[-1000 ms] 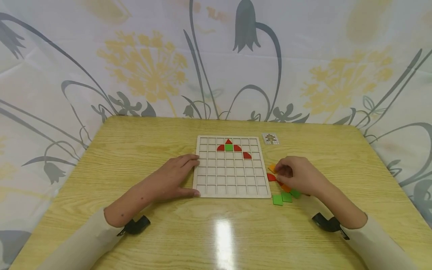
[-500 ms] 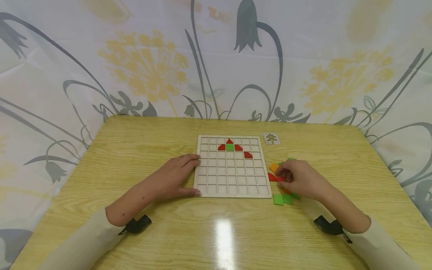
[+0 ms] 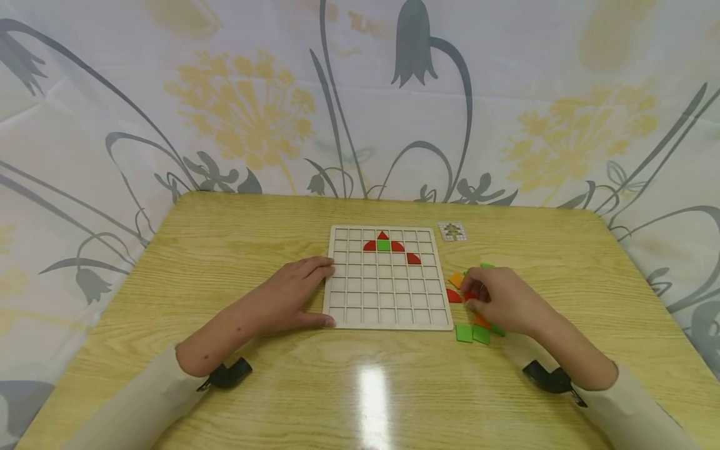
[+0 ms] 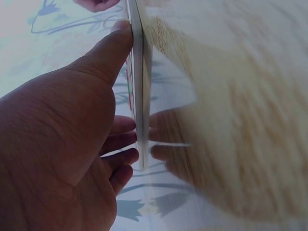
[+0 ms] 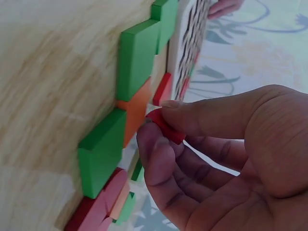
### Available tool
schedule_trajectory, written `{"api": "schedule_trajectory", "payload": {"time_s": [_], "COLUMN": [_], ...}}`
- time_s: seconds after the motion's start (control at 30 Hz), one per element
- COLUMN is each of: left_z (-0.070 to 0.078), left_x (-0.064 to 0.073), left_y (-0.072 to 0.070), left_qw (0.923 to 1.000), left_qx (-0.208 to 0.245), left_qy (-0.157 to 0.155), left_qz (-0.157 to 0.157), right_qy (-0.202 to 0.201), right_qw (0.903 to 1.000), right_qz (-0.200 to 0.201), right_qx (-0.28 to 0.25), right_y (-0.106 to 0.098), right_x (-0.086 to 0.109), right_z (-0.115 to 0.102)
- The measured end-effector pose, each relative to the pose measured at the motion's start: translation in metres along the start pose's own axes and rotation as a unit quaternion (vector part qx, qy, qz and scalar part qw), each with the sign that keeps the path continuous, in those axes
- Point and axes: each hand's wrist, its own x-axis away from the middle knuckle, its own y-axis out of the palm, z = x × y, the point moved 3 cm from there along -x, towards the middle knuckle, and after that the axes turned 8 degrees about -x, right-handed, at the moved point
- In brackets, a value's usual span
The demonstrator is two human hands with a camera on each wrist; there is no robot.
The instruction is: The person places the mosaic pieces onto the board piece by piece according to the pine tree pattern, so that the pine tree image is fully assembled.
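My right hand (image 3: 500,301) pinches a red tile (image 5: 166,126) between thumb and fingertips, over a loose group of tiles. Its outline is partly covered by the fingers. Beside the hand lie a red rounded tile (image 3: 453,296), a yellow-orange tile (image 3: 456,279) and green square tiles (image 3: 464,333). On the left, my left hand (image 3: 292,297) rests with fingertips and thumb against the left edge of a white gridded board (image 3: 368,300). Set in the board's upper cells are a red triangle (image 3: 383,236), a green square (image 3: 384,246) and several red rounded tiles (image 3: 414,259).
A small card (image 3: 452,231) printed with a tree-like pattern lies beyond the board's upper right corner. In the right wrist view, an orange tile (image 5: 137,113) sits between green ones. The wooden table (image 3: 253,231) ends at a flower-patterned cloth (image 3: 360,100).
My right hand has shifted slightly among the tiles and now pinches a red one. Green and orange tiles near it have moved a little. The left hand stays at the board's edge.
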Motion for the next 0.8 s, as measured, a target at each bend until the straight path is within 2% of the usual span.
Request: {"api": "schedule_trajectory", "payload": {"time_s": [0.33, 0.57, 0.8], "left_z": [0.001, 0.0, 0.001], "left_x": [0.0, 0.001, 0.0], "left_y": [0.001, 0.0, -0.002], "left_qw": [1.0, 1.0, 1.0], "left_qx": [-0.002, 0.001, 0.007], "left_qy": [-0.003, -0.001, 0.001], "left_qz": [-0.002, -0.001, -0.001], "right_qy": [-0.028, -0.064, -0.088], "right_qw": [0.999, 0.9966, 0.995], "right_qz": [0.026, 0.028, 0.034], "right_qx": [-0.024, -0.044, -0.035], "right_y": [-0.001, 0.003, 0.011], "right_x": [-0.012, -0.032, -0.054], "right_z": [-0.02, -0.044, -0.063]}}
